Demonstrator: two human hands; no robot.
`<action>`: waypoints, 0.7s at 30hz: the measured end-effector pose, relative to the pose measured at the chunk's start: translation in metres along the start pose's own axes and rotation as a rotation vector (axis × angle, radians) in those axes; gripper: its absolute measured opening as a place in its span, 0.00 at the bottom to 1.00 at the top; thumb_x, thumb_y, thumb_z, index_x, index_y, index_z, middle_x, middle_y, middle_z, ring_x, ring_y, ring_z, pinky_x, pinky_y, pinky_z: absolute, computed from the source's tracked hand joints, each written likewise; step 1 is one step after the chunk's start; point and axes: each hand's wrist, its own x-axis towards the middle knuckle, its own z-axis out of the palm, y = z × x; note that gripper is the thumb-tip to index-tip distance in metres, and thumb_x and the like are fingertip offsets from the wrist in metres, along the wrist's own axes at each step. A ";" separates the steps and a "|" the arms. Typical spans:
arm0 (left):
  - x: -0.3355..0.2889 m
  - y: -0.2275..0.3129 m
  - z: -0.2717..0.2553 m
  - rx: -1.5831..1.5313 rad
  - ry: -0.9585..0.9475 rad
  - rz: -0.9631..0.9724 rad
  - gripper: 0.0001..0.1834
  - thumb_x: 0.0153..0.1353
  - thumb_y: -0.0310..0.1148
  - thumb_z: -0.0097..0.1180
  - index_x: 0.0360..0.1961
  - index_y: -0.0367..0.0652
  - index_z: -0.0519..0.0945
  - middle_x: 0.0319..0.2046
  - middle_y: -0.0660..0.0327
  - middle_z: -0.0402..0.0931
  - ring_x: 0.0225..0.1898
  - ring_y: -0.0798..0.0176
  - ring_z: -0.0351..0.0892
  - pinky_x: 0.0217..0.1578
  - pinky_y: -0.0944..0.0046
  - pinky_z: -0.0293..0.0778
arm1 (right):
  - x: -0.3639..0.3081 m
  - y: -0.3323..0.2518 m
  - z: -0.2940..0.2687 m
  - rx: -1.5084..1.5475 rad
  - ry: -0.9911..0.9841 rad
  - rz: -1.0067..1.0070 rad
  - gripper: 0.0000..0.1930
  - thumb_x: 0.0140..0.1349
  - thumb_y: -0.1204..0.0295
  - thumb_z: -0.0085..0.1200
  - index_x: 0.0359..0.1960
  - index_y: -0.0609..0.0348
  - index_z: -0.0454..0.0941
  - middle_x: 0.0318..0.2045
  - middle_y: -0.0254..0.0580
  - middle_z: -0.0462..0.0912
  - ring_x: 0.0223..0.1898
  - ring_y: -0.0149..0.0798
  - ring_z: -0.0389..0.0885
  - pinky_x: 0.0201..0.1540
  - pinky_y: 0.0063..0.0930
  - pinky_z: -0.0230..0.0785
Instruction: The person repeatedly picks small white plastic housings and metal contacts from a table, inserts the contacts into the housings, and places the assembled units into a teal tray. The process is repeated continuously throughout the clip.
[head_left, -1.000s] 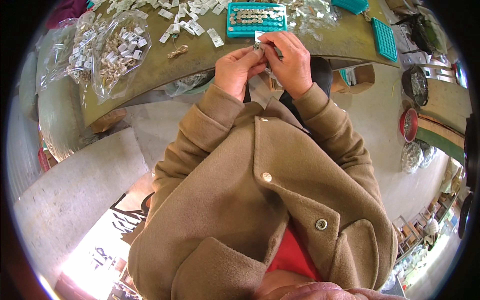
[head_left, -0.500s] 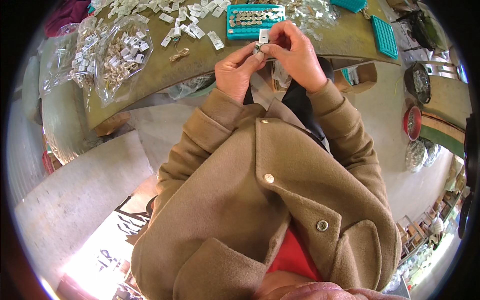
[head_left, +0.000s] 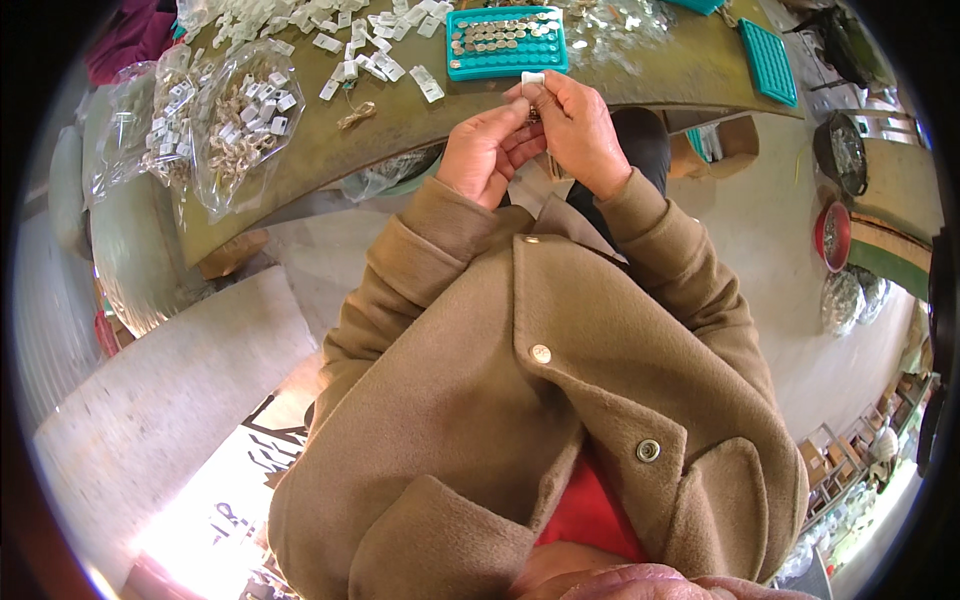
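My right hand pinches a small white plastic casing between thumb and fingers at the table's near edge. My left hand is closed against it from the left, its fingertips meeting my right fingers. Something small and dark, perhaps part of the same piece, shows between the hands, too small to name. Just beyond stands a teal tray with rows of round silver button-like pieces in its pockets. Left of it lie loose white casings and a small coil of beige cord.
Clear plastic bags with white pieces and cords hang over the table's left edge. More white pieces heap at the back. A second teal tray lies at right. On the floor are a cardboard box and a red bowl.
The white casing has turned and sunk deeper into my right fingers, so less of it shows. Both hands have come slightly nearer my body, with my right hand turned more over the piece.
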 end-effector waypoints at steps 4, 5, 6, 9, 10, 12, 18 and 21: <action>0.002 0.000 -0.012 -0.166 -0.023 -0.118 0.12 0.68 0.33 0.53 0.48 0.38 0.75 0.43 0.59 0.79 0.39 0.68 0.82 0.39 0.70 0.82 | -0.002 -0.002 -0.007 0.623 -0.164 0.254 0.13 0.69 0.70 0.48 0.39 0.69 0.80 0.37 0.46 0.84 0.33 0.33 0.81 0.37 0.24 0.74; 0.004 0.000 -0.016 -0.192 0.002 -0.162 0.12 0.68 0.33 0.53 0.48 0.38 0.75 0.43 0.59 0.79 0.38 0.69 0.82 0.37 0.72 0.82 | -0.003 -0.004 -0.009 0.733 -0.173 0.313 0.13 0.69 0.70 0.48 0.41 0.70 0.79 0.38 0.47 0.84 0.34 0.32 0.81 0.38 0.23 0.74; 0.004 0.000 -0.019 -0.245 -0.055 -0.212 0.11 0.68 0.33 0.53 0.47 0.39 0.75 0.43 0.60 0.79 0.37 0.70 0.82 0.34 0.74 0.81 | -0.003 -0.004 -0.011 0.865 -0.207 0.332 0.14 0.69 0.70 0.47 0.42 0.72 0.79 0.39 0.49 0.84 0.34 0.30 0.81 0.39 0.22 0.75; 0.006 -0.002 -0.024 -0.391 -0.127 -0.350 0.10 0.68 0.32 0.54 0.46 0.40 0.75 0.40 0.61 0.79 0.35 0.72 0.82 0.26 0.78 0.78 | -0.003 -0.003 -0.021 0.892 -0.256 0.370 0.14 0.67 0.72 0.47 0.43 0.74 0.78 0.40 0.54 0.83 0.37 0.32 0.82 0.42 0.24 0.76; 0.007 -0.002 -0.024 -0.451 -0.161 -0.376 0.09 0.68 0.33 0.54 0.46 0.41 0.76 0.39 0.61 0.78 0.35 0.73 0.81 0.24 0.79 0.76 | -0.002 -0.001 -0.020 0.812 -0.223 0.359 0.14 0.66 0.74 0.48 0.44 0.75 0.79 0.40 0.55 0.83 0.39 0.34 0.82 0.43 0.26 0.76; 0.007 -0.004 -0.022 -0.534 -0.178 -0.397 0.09 0.68 0.33 0.54 0.46 0.42 0.76 0.39 0.62 0.78 0.33 0.75 0.80 0.20 0.79 0.72 | 0.000 0.003 -0.022 0.844 -0.253 0.343 0.14 0.66 0.74 0.48 0.44 0.75 0.79 0.41 0.54 0.83 0.39 0.35 0.82 0.44 0.26 0.76; 0.004 -0.004 -0.014 -0.460 -0.082 -0.334 0.13 0.65 0.39 0.58 0.46 0.44 0.75 0.37 0.65 0.76 0.24 0.84 0.69 0.15 0.83 0.60 | -0.004 0.009 -0.034 0.612 -0.435 0.119 0.22 0.62 0.75 0.53 0.59 0.62 0.74 0.53 0.42 0.80 0.41 0.29 0.80 0.44 0.23 0.74; 0.004 -0.005 -0.013 -0.463 -0.097 -0.378 0.13 0.66 0.40 0.57 0.46 0.44 0.75 0.35 0.67 0.75 0.23 0.84 0.67 0.15 0.82 0.58 | -0.010 0.009 -0.034 0.080 -0.303 -0.142 0.23 0.58 0.73 0.60 0.57 0.53 0.78 0.38 0.41 0.83 0.38 0.33 0.80 0.46 0.27 0.73</action>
